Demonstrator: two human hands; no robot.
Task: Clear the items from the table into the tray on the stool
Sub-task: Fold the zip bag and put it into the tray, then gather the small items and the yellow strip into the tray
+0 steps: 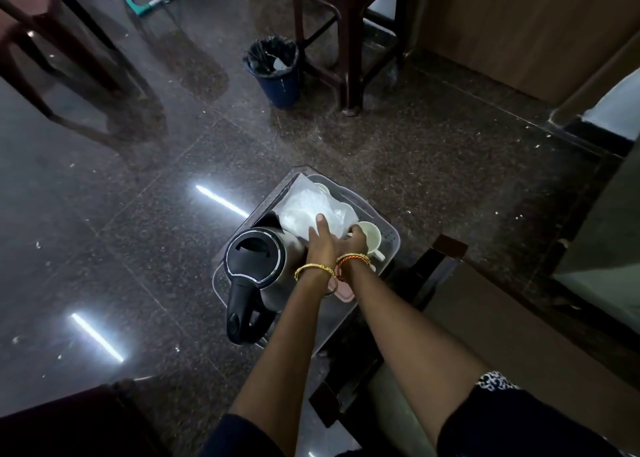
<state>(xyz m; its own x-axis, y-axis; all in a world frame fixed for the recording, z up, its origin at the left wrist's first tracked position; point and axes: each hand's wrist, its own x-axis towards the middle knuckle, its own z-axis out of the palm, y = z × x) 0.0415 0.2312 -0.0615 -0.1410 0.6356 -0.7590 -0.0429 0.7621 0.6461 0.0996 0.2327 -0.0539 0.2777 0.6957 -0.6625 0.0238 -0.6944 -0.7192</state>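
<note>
Kettle [258, 266], steel body w/ black lid, lies in grey plastic tray [391, 235], handle toward viewer. Left hand [320, 240] flat on crinkly clear bag [311, 211]; right hand [358, 240] grips white mug [372, 237]

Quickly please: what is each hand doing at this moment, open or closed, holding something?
Left hand: open, flat on the plastic bag.
Right hand: at the white cup; grip cannot be told.

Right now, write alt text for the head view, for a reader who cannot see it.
Two bare hands, left hand and right hand, reach into a grey plastic tray that holds a steel electric kettle with a black lid, a clear plastic bag and a white ceramic cup. A blue lined waste bin stands on the dark speckled floor beyond.
</note>
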